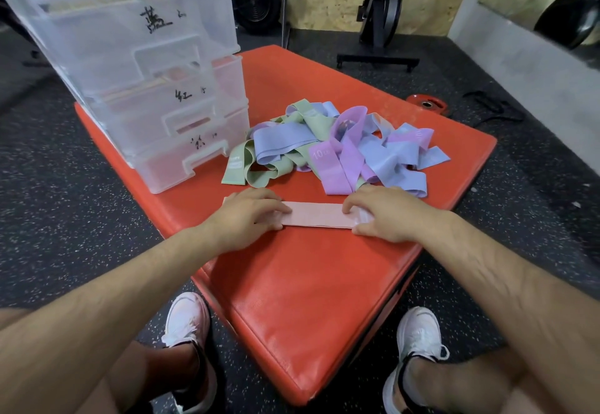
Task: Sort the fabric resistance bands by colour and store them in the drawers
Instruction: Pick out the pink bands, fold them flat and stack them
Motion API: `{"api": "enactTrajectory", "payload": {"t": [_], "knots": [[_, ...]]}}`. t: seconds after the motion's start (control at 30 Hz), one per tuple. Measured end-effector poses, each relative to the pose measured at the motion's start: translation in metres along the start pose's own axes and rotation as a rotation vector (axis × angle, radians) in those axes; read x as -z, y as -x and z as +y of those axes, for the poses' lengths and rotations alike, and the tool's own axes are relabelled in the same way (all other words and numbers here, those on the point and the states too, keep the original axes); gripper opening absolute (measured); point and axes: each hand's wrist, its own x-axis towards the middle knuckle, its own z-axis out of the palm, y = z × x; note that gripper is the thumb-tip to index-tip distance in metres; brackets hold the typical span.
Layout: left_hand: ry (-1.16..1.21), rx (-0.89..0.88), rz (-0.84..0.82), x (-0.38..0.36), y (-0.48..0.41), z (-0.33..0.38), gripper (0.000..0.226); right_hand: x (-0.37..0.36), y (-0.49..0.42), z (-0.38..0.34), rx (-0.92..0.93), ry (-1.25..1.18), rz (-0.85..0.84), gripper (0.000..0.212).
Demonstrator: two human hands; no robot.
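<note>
1. One pink band (316, 215) lies flat and straight on the red padded box (308, 283), near its front edge.
2. Two hands on it: the left hand (250, 215) rests released, fingers flat over the band's left end.
3. The right hand (386, 215) arches over the right end, fingertips pressing down, not clenched.
4. Just behind, one tangled pile (337, 147) in three colours: green (238, 163), blue (276, 144) and purple (337, 173). It's too knotted to count each!
5. To the left stands one clear drawer unit (136, 56): four drawers show, three with handwritten labels.
6. On the floor there's one red weight plate (427, 105), and two white shoes (188, 319) down front.
</note>
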Motion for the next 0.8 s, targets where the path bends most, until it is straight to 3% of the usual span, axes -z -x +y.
{"api": "enactTrajectory", "payload": {"t": [0.17, 0.33, 0.5, 0.67, 0.8], "knots": [[-0.063, -0.019, -0.025, 0.004, -0.013, 0.012, 0.049, 0.005, 0.000, -0.004, 0.019, 0.044, 0.001, 0.042], [-0.062, -0.100, 0.095, 0.005, -0.050, 0.051, 0.051, 0.032, -0.001, -0.017, 0.045, -0.041, 0.100, 0.043], [0.110, -0.187, 0.250, 0.012, -0.102, 0.095, 0.044, 0.083, -0.002, 0.011, -0.045, -0.087, 0.182, 0.035], [0.015, -0.149, 0.180, 0.007, -0.178, 0.120, 0.063, 0.101, -0.004, 0.063, -0.249, -0.083, 0.256, 0.041], [-0.078, -0.106, 0.141, -0.007, -0.248, 0.130, 0.035, 0.103, -0.011, 0.092, -0.380, -0.040, 0.215, 0.050]]}}
